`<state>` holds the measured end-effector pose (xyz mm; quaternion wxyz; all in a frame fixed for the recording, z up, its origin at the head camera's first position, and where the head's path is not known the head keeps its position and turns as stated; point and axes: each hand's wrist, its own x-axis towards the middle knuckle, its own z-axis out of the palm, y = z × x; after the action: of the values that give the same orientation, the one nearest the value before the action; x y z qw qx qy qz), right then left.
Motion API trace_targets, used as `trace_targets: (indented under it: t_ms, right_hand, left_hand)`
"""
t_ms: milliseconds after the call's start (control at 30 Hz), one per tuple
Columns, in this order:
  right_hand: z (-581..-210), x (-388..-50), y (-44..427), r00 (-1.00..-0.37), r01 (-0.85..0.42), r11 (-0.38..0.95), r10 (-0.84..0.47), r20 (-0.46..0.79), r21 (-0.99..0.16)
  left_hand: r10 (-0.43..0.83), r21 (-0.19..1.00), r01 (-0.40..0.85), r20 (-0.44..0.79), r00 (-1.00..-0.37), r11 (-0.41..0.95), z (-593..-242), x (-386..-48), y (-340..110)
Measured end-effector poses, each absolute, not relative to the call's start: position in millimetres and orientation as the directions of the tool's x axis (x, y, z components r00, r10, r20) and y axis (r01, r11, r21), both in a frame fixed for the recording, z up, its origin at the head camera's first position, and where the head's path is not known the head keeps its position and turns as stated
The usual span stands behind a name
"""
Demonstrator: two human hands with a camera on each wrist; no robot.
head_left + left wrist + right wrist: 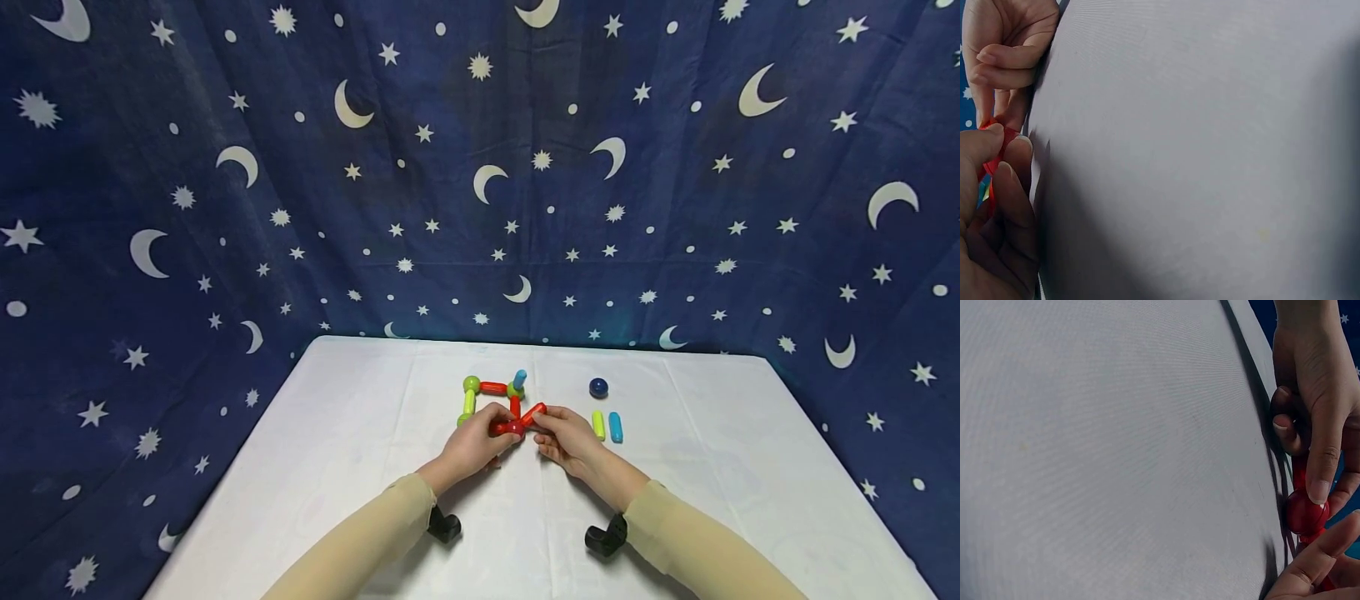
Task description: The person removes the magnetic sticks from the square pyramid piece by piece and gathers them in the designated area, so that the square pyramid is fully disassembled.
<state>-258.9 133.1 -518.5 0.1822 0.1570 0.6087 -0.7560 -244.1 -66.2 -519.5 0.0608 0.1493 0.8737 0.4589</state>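
A square frame of rods and balls lies on the table, with a light green ball [471, 383] at its far left corner and a red ball [515, 429] at its near right corner. My left hand [474, 440] pinches this red ball, its thumb on top in the right wrist view. In my right hand [572, 442] a red rod [535, 413] is pinched between thumb and fingers, its lower end at the red ball. Whether the two are joined I cannot tell. A blue rod [520, 378] stands up from the far right green ball [514, 390].
Right of the frame lie a dark blue ball [598, 387], a yellow-green rod [597, 425] and a blue rod [616, 427]. The white-covered table [330, 433] ends at a dark blue curtain [450, 183] with moons and stars.
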Motion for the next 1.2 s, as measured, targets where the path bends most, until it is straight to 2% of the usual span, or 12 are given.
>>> trace_targets:
  t_ms: [600,1200]
  right_hand:
    - [-521.0,-258.5,131.5,-0.892,0.452,-0.129,-0.055,-0.449,-0.883]
    - [-520.7,-255.6,132.6,-0.902,0.432,-0.13,-0.063,-0.427,-0.892]
  left_hand:
    - [0.362,0.77,0.261,0.042,-0.931,0.582,-518.7,-250.2,-67.7]
    - [0.374,0.766,0.269,0.04,-0.927,0.584,-517.6,-251.7,-67.6]
